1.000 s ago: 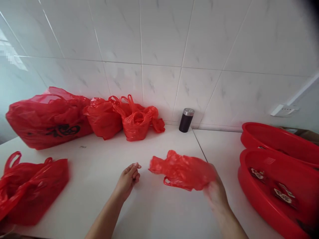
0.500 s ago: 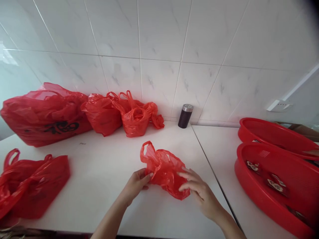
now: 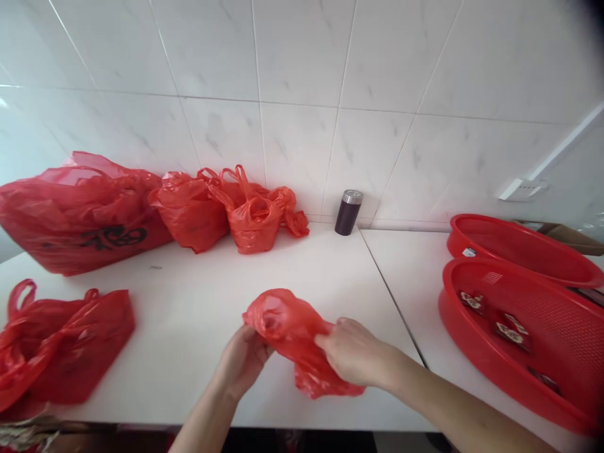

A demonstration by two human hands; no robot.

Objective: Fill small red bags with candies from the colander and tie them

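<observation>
A crumpled red plastic bag [image 3: 287,327] is stretched between my two hands above the white table. My right hand [image 3: 356,352] is closed on the bag's right side, its thumb and fingers pinching the film. At the bag's left end, my left hand [image 3: 245,358] has its fingers curled under and against the plastic; their tips are partly hidden by it. The bag's left part is puffed out, and its lower right end hangs loose in creases. What the bag contains, if anything, I cannot make out.
Filled red bags [image 3: 255,229] stand along the tiled wall, beside a large printed red bag [image 3: 85,233]. Another red bag [image 3: 85,352] lies front left. A dark tumbler [image 3: 348,217] stands at the back. Two red baskets [image 3: 476,340] are on the right, the nearer holding several small packets.
The bag has been turned and drawn out, its handle loop no longer showing. My right hand has gone from spread fingers to a closed grip, and my left hand has shifted left under the bag.
</observation>
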